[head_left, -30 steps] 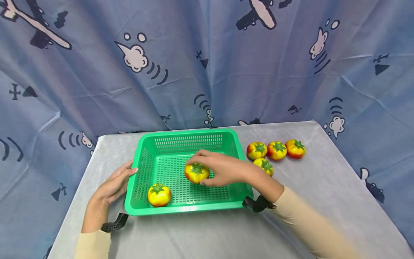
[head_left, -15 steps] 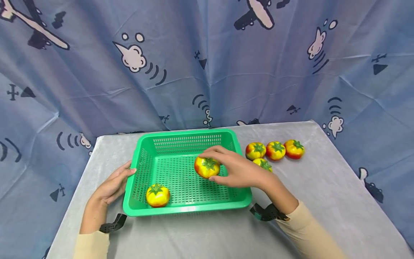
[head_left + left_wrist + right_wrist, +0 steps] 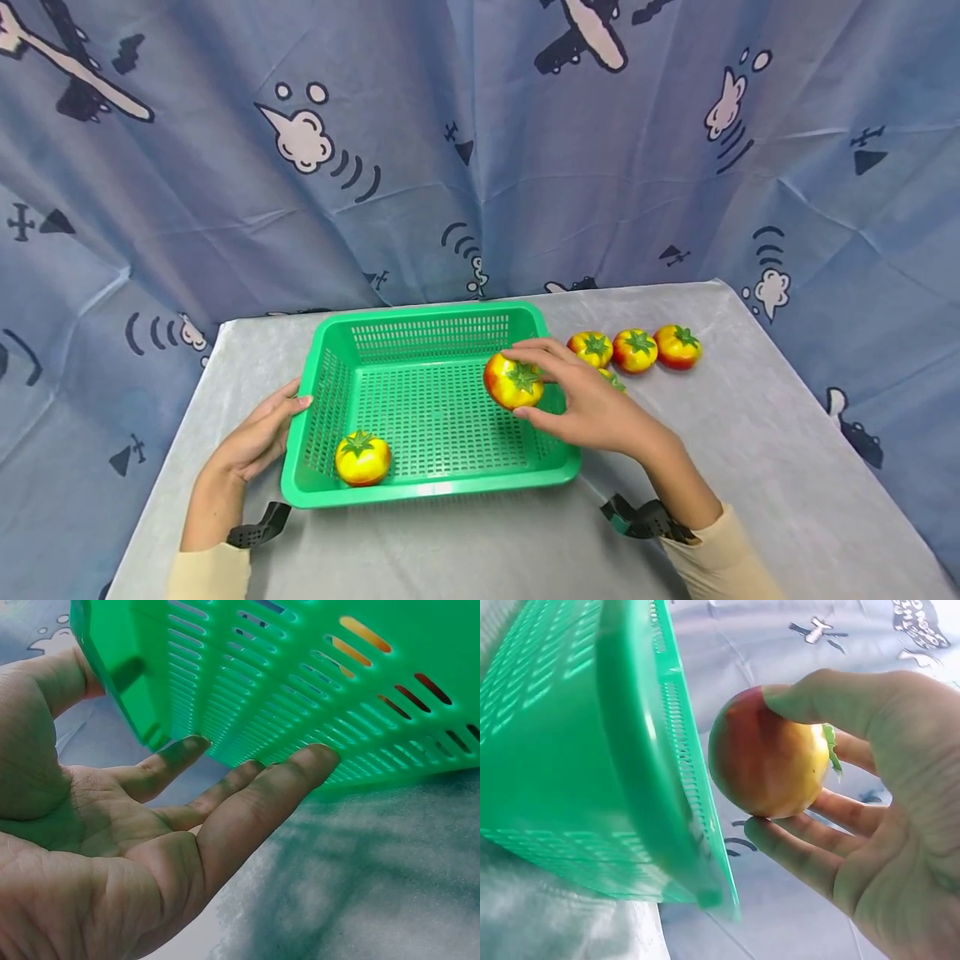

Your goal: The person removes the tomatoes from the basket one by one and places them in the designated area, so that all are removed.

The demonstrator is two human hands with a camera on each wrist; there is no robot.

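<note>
My right hand (image 3: pixel 592 408) pinches a yellow-and-red tomato (image 3: pixel 512 385) with a green leafy top, between thumb and fingers. The head view has it over the right end of a green plastic basket (image 3: pixel 442 492). In the right wrist view this tomato (image 3: pixel 769 761) is clear of the basket's rim (image 3: pixel 626 742). My left hand (image 3: pixel 255 433) holds the basket's left side, thumb at the rim and fingers against the slotted outer wall (image 3: pixel 262 682). A second tomato (image 3: pixel 363 460) lies inside, in the front left corner.
Right of the basket, three tomatoes stand in a row: one nearest the basket (image 3: pixel 591 347), a middle one (image 3: pixel 635 350) and an outer one (image 3: pixel 678 347). Another tomato (image 3: pixel 613 379) is mostly hidden behind my right hand. A grey-white cloth (image 3: pixel 750 450) covers the table; a blue patterned curtain (image 3: pixel 420 183) hangs behind.
My right hand has carried its tomato from over the basket's middle rightwards to its right end. The left hand keeps its hold on the basket's side. The head view has shifted slightly.
</note>
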